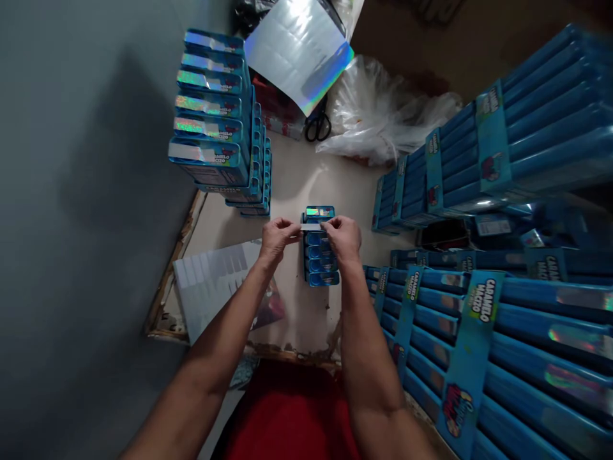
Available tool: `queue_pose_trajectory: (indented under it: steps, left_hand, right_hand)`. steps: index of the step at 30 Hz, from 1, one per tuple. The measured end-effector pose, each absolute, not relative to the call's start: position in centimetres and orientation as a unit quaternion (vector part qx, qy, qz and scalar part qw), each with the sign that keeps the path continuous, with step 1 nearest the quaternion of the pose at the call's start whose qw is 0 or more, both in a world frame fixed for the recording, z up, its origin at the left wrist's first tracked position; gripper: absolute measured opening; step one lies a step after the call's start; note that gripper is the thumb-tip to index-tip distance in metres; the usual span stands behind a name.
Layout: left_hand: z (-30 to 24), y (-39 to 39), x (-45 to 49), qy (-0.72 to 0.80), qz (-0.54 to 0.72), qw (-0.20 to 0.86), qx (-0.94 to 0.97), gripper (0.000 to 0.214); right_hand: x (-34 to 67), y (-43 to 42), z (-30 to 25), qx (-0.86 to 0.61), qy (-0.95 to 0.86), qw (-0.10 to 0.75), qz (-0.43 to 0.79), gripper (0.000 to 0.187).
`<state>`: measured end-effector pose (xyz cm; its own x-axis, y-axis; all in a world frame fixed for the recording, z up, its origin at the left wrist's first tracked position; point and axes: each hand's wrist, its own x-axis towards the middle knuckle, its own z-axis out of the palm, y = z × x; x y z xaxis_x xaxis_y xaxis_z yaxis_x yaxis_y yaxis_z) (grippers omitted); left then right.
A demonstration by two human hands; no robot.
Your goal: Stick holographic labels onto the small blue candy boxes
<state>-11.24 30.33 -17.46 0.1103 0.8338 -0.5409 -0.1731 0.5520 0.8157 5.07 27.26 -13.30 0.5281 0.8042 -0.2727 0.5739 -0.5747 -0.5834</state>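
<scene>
Between my two hands a short silvery sticker strip [311,227] is stretched level. My left hand [279,236] pinches its left end, and my right hand [343,236] pinches the right end. Right beneath the strip stands a row of small blue boxes [322,264], lined up front to back on the table. The box at the far end carries a shiny strip on its top; the ones nearer me show plain blue tops. Whether the strip touches a box I cannot tell. Left of the row lies a sheet of silvery strips [215,281], partly under my left forearm.
Blue boxes with shiny strips [211,134] are stacked at the back left. Large bundles of blue boxes [483,306] fill the right side. Farther back are a holographic sheet [297,51], black scissors [318,126] and clear plastic bags [383,108]. The table's worn edge [175,255] runs along the left.
</scene>
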Motion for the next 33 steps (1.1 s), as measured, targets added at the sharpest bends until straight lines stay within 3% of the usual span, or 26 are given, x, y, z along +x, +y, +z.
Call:
queue_pose_trajectory:
  steps: [8,10,13,16,18,21,24,28,33]
  left_hand:
    - [-19.3,31.0,-10.3,0.556,0.363,0.687,0.297,0.042]
    - [-20.1,30.7,-9.6,0.566,0.338,0.69,0.297,0.037]
    - [-20.7,30.1,-9.9,0.605,0.3,0.677,0.293,0.027]
    - [-20.4,29.3,-13.7,0.672,0.287,0.562,0.388,0.02]
    - [-20.0,28.9,-18.3,0.72,0.241,0.409,0.507,0.019]
    - [-20.0,28.4,-25.4,0.734,0.099,0.262,0.619,0.036]
    - [-20.7,28.4,-29.4,0.682,0.006,0.278,0.677,0.029]
    - [-21.0,28.6,-30.4,0.617,0.036,0.336,0.711,0.017]
    - [-20.2,28.6,-30.4,0.604,0.067,0.365,0.705,0.019]
  right_hand:
    - [5.2,27.9,-14.3,-0.863,-0.405,0.193,0.233,0.016]
    - [5.8,27.9,-15.5,-0.873,-0.388,0.205,0.215,0.026]
    - [7.3,27.9,-17.2,-0.873,-0.333,0.264,0.24,0.057]
    - [7.8,27.3,-17.4,-0.843,-0.278,0.336,0.316,0.076]
    - [6.7,26.3,-16.4,-0.85,-0.28,0.363,0.26,0.082]
    - [2.0,24.3,-14.8,-0.832,-0.381,0.385,0.123,0.064]
    - [-4.6,23.3,-15.3,-0.719,-0.579,0.328,0.2,0.02]
    - [-10.8,24.1,-19.1,-0.623,-0.73,0.162,0.228,0.026]
    - [-12.1,24.3,-22.1,-0.591,-0.777,0.123,0.178,0.032]
